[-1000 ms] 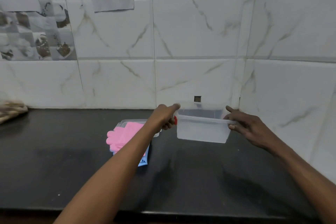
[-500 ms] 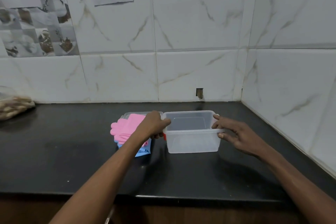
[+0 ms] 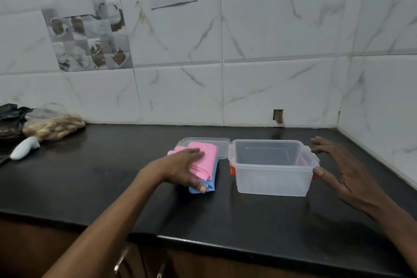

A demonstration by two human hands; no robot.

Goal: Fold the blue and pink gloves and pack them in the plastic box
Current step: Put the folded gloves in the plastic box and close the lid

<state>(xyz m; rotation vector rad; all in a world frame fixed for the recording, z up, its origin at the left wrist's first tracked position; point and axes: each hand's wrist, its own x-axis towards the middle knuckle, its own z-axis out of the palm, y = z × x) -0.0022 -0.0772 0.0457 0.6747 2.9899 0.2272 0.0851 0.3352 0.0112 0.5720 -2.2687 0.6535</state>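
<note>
Folding looks done: the left hand grips the stacked gloves, not yet packed in the empty box; the right hand hovers, fingers spread open.

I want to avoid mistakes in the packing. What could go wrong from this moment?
1. The left hand grips the folded gloves alone; they may slip apart or unfold when lifted.
2. The gloves lie partly on the lid, which may be dragged along.
3. The right hand is open beside the box, so the box may slide.
</note>
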